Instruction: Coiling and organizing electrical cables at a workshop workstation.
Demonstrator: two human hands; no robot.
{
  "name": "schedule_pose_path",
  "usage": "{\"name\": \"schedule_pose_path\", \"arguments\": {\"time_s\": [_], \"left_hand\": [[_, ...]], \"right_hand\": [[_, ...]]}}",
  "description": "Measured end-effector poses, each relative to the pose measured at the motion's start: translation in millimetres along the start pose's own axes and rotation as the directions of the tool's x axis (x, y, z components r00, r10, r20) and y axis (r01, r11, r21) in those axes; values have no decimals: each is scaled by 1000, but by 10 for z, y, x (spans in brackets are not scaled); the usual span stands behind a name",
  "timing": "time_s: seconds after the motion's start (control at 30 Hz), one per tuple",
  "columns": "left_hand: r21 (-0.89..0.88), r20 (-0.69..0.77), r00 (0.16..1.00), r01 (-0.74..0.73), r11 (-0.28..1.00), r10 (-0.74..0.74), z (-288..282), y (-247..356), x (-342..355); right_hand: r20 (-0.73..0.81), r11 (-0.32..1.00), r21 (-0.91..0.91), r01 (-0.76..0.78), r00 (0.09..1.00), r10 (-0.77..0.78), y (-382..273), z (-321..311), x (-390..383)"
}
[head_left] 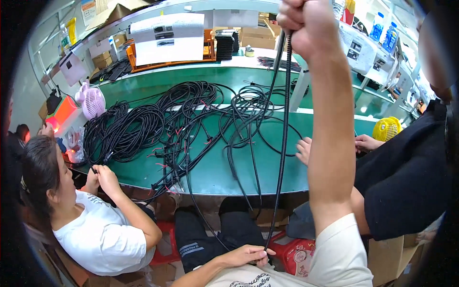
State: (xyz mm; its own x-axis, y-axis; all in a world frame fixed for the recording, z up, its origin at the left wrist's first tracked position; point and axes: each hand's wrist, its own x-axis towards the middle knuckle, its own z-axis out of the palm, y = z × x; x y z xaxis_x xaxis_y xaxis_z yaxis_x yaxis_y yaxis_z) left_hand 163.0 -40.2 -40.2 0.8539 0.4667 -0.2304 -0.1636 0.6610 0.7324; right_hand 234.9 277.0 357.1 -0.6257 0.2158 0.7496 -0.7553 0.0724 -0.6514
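Clenching the black cable (285, 119), right hand (306, 24) hides its top; left hand (246, 255) pinches it

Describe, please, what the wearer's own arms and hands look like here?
Both are bare: no gloves, rings, watch or wristband show. The right hand tops a bare forearm running into a short white sleeve. The left hand has a bare forearm too; its sleeve is out of view.

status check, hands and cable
Right hand fisted high on black cable. Left hand pinching its lower end. Cable pile on green table.
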Motion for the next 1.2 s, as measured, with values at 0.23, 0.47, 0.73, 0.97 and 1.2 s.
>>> {"name": "schedule_pose_path", "arguments": {"time_s": [0.23, 0.47, 0.73, 0.97, 1.2], "left_hand": [[-172, -348, 755, -635, 754, 556, -416, 739, -466], [-9, -549, 754, -437, 900, 360, -198, 2031, -256], [706, -133, 677, -447, 548, 724, 768, 1586, -945], [459, -364, 635, -514, 724, 681, 917, 565, -1305], [-505, -529, 756, -645, 573, 386, -103, 285, -480]], "right_hand": [[-568, 824, 105, -557, 646, 509, 999, 1852, -1968], [-80, 233, 256, -938, 220, 972, 2017, 2547, -3530], [-532, 468, 846, 257, 467, 706, 1658, 889, -2996], [-638, 659, 717, -225, 167, 752, 1703, -463, -1934], [-714, 958, -8, -287, 672, 195, 421, 418, -105]]}}
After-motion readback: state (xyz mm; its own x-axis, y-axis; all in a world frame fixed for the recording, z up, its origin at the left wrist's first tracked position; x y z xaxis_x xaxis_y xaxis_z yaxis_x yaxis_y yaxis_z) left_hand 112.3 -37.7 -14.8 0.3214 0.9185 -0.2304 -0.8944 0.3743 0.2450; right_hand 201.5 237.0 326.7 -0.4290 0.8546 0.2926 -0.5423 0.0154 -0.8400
